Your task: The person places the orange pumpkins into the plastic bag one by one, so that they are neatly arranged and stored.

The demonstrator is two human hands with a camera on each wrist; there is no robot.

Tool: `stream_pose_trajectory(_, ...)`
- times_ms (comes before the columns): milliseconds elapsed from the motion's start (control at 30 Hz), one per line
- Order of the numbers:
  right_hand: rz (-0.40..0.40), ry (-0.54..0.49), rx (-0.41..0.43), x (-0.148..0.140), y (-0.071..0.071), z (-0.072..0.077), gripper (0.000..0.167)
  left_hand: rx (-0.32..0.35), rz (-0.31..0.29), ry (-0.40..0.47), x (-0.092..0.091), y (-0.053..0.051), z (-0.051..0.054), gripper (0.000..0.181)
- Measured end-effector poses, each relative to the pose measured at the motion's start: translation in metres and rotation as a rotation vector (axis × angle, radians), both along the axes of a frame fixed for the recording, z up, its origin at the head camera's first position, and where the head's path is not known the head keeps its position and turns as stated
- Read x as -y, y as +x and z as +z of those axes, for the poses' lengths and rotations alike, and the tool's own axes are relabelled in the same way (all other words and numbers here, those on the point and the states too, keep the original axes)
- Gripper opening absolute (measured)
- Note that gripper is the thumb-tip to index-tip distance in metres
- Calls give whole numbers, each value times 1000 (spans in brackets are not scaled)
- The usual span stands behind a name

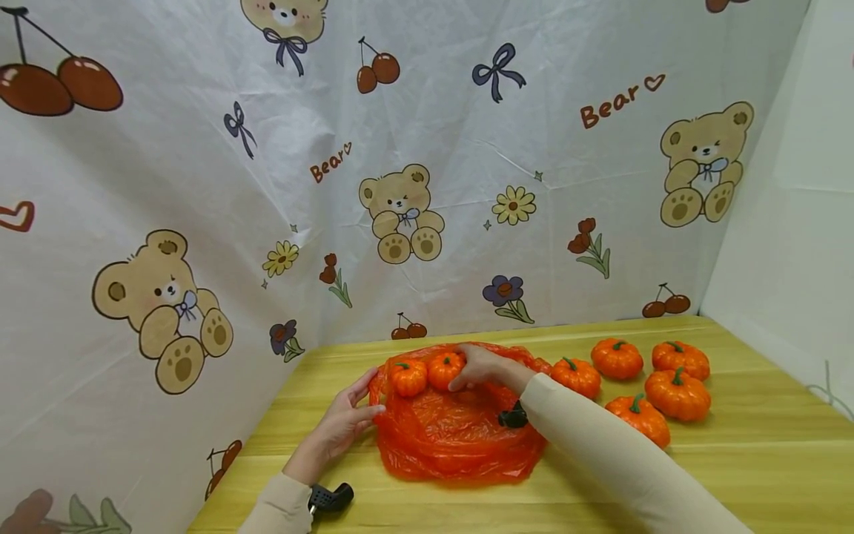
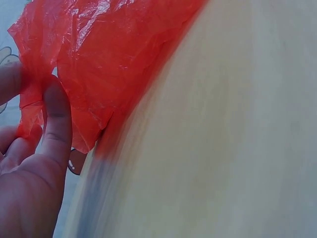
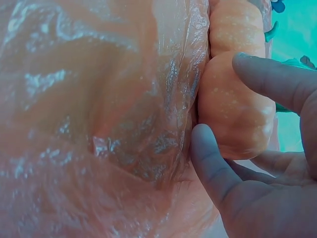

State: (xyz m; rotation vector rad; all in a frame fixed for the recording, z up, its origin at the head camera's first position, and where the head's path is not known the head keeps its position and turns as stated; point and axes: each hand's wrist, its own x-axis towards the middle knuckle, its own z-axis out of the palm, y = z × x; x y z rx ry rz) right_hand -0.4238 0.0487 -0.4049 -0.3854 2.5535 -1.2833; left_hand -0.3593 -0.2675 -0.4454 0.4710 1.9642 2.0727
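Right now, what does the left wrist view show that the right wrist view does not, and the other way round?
Only the left wrist view: the left hand, pinching the edge of the plastic bag, and a broad stretch of wooden table.

Only the right wrist view: the right hand, gripping a pumpkin, with a second pumpkin against it.

Both: the plastic bag, bright red in the left wrist view and paler in the right, plus small parts of the printed sheet behind.
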Motion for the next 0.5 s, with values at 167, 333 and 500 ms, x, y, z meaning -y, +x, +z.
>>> stream_pose_trajectory(167, 8, 45, -12, -3, 3, 2, 87, -3, -4, -9, 0, -1, 0, 90)
stream_pose_trajectory(333, 18, 119, -49, -9, 10, 10, 86, -8, -2, -9, 0, 0, 1, 90)
stream_pose_trajectory(500, 39, 173, -65, -16, 14, 15, 84, 0, 4, -9, 0, 0, 2, 91)
